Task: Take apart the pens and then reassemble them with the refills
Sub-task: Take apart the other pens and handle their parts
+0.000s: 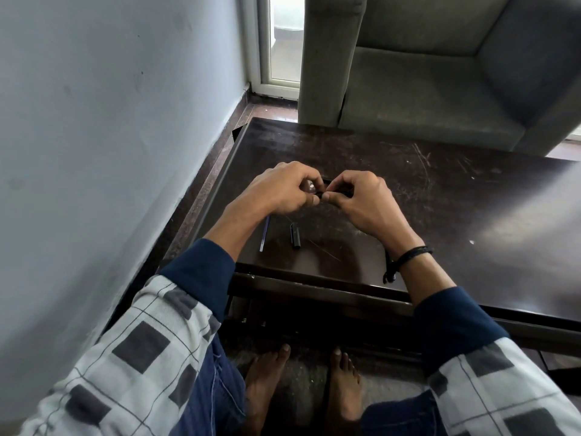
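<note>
The person sits at a low dark wooden table (456,221), both hands raised just above its top, near the left edge. The left hand (279,191) and the right hand (364,202) meet knuckle to knuckle, thumbs almost touching, with a dark pen (342,193) held crosswise between them. On each hand the fingers are curled in tight and the thumb and fingertips pinch the pen, one hand at each end. Most of the pen is buried in the grip, so I cannot tell whether it is whole or already coming apart. Something small and pale glints inside the left hand's fingers; it is too hidden to make out.

On the table under the left wrist lies a thin blue refill (264,236), pointing roughly toward the person. Just to its right, not touching it, lies a short black pen piece (296,236), angled the same way. Both rest flat on the wood, close to the near edge.

A black cord bracelet (408,254) circles the right wrist. The sleeves are dark blue under a checked grey-and-white layer. Bare feet (267,382) rest on the floor under the table. Beyond the table stands a grey armchair (424,89), with a pale wall (110,121) on the left.
</note>
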`<control>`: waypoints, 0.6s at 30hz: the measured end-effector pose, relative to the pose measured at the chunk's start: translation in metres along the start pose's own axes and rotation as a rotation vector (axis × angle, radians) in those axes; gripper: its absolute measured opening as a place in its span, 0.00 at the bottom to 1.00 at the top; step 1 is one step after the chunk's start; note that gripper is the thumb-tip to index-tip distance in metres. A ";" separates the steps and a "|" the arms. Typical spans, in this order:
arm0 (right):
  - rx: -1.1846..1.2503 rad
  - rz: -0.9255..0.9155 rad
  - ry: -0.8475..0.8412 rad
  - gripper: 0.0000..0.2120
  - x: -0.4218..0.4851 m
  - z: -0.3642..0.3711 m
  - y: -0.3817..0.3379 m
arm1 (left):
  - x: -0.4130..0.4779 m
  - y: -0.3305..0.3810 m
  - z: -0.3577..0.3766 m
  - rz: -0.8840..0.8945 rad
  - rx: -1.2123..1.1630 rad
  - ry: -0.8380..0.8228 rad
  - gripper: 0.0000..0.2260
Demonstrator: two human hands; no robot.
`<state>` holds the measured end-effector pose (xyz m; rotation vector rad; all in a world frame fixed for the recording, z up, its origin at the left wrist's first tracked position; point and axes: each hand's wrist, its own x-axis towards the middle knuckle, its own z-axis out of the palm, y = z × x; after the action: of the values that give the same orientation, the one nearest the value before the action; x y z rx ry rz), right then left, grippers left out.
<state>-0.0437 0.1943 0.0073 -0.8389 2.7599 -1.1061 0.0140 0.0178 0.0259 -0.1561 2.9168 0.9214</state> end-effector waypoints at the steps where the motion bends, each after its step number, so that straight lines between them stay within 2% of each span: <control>1: -0.007 0.001 -0.004 0.05 0.000 0.000 0.000 | 0.000 0.000 0.000 0.002 -0.001 0.000 0.07; 10: 0.054 -0.002 0.000 0.11 0.000 -0.004 0.002 | 0.001 -0.004 -0.002 0.007 -0.042 0.011 0.07; 18: 0.044 0.018 -0.020 0.06 0.003 -0.001 0.006 | 0.001 -0.006 -0.003 0.000 -0.044 0.018 0.08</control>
<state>-0.0489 0.1971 0.0049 -0.8143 2.7108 -1.1451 0.0131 0.0115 0.0247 -0.1676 2.9143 0.9894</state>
